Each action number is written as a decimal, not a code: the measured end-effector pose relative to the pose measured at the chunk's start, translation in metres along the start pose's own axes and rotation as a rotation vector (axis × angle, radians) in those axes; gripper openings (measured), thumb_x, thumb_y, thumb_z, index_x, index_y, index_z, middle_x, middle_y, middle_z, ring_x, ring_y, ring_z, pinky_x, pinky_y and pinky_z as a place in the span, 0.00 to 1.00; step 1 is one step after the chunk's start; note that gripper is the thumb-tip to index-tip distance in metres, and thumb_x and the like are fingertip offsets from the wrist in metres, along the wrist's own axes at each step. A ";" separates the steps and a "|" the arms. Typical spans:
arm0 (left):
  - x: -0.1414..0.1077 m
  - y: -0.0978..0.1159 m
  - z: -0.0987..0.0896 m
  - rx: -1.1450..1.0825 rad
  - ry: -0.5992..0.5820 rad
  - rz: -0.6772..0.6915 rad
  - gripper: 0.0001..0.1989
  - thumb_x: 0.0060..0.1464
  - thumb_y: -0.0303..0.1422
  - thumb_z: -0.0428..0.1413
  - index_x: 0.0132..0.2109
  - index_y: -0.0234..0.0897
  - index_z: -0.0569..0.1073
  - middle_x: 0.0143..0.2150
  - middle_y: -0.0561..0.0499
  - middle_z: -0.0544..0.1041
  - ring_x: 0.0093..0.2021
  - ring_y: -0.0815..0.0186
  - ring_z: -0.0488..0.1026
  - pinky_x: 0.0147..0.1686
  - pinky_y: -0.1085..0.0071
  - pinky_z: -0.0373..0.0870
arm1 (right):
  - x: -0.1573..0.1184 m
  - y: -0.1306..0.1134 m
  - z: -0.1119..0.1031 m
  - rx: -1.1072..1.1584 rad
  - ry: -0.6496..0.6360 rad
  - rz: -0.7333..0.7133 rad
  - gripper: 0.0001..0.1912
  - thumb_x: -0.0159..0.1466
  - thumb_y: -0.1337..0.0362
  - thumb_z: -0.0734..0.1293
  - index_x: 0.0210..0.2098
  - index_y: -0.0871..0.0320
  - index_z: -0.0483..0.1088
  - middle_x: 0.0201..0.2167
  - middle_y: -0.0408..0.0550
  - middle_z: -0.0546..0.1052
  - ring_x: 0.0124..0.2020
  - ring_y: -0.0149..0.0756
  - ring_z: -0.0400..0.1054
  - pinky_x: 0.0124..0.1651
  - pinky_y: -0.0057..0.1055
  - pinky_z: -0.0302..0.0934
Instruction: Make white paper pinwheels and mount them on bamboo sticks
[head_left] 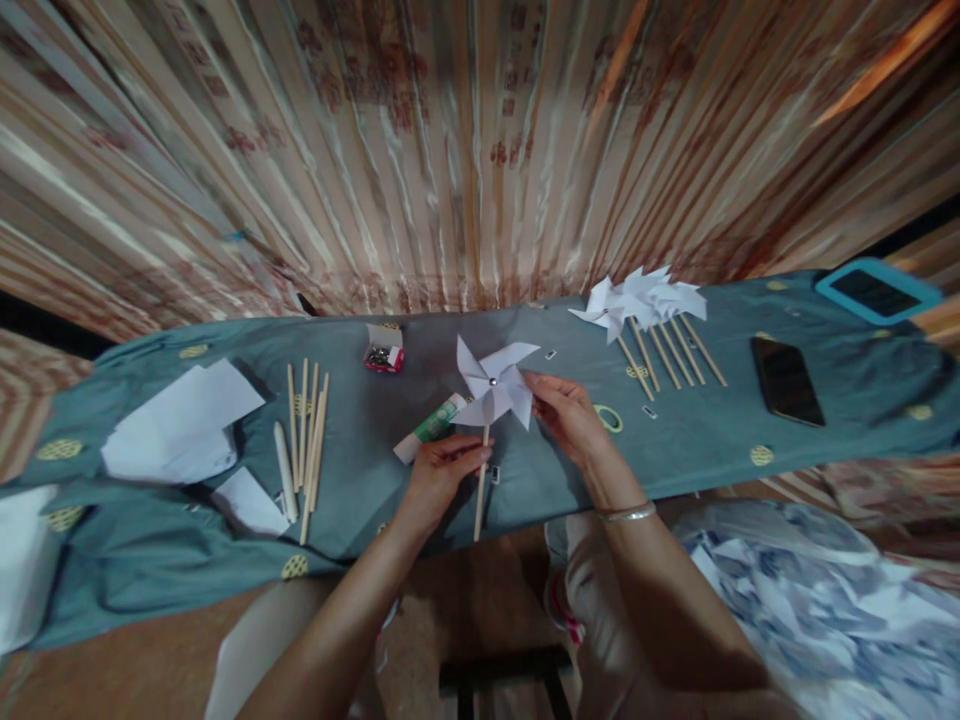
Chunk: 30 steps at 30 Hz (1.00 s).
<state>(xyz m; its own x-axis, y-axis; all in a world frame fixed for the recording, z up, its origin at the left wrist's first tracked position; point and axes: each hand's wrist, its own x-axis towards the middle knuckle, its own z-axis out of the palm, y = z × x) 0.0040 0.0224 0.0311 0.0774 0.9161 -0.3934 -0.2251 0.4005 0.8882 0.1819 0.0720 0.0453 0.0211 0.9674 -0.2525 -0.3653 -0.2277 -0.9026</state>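
A white paper pinwheel (491,385) with a silver pin at its centre is held up above the middle of the cloth. My left hand (442,475) is closed round its wooden stick (481,500), just under the blades. With thumb and fingers, my right hand (562,410) pinches the edge of the right-hand blade. Behind my left hand lies a green and white glue stick (431,430), partly covered. An open small red and white box (384,352) of pins stands further back. Beside my right wrist rests a pale green ring (608,418), perhaps a tape roll or scissors handle.
Several finished pinwheels (649,300) lie at the back right, near a black phone (787,380) and a blue-framed device (877,290). To the left are loose wooden sticks (300,430) and stacked white paper (180,425). A bag of paper scraps (825,610) stands below the right edge.
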 end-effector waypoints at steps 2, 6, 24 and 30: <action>0.001 0.000 0.000 -0.008 0.003 0.001 0.15 0.30 0.38 0.71 0.30 0.36 0.84 0.27 0.49 0.80 0.26 0.70 0.71 0.29 0.74 0.69 | -0.001 0.000 0.000 0.006 -0.006 0.003 0.21 0.40 0.49 0.81 0.17 0.57 0.73 0.15 0.37 0.70 0.19 0.23 0.59 0.24 0.24 0.55; 0.001 0.000 0.000 -0.008 0.019 0.015 0.14 0.31 0.37 0.71 0.30 0.37 0.84 0.26 0.50 0.80 0.26 0.70 0.71 0.29 0.74 0.69 | -0.002 0.000 0.002 0.043 -0.033 0.046 0.20 0.41 0.50 0.82 0.21 0.57 0.75 0.18 0.39 0.74 0.20 0.24 0.63 0.26 0.25 0.61; 0.003 -0.001 -0.002 -0.017 0.033 0.035 0.15 0.32 0.37 0.71 0.31 0.35 0.84 0.28 0.50 0.81 0.26 0.68 0.73 0.32 0.71 0.71 | -0.010 0.007 0.015 0.172 -0.089 0.136 0.18 0.40 0.54 0.83 0.23 0.57 0.77 0.20 0.40 0.77 0.22 0.27 0.69 0.29 0.25 0.67; 0.002 -0.001 -0.001 -0.017 0.032 0.048 0.15 0.34 0.37 0.71 0.32 0.35 0.84 0.27 0.50 0.80 0.26 0.69 0.71 0.31 0.72 0.69 | -0.010 0.012 0.016 0.199 -0.108 0.185 0.19 0.37 0.57 0.84 0.23 0.57 0.77 0.21 0.39 0.78 0.22 0.24 0.69 0.29 0.22 0.66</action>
<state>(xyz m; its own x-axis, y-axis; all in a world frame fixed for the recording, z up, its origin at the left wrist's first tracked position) 0.0031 0.0234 0.0292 0.0345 0.9332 -0.3578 -0.2443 0.3550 0.9024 0.1622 0.0618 0.0429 -0.1580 0.9202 -0.3582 -0.5297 -0.3851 -0.7557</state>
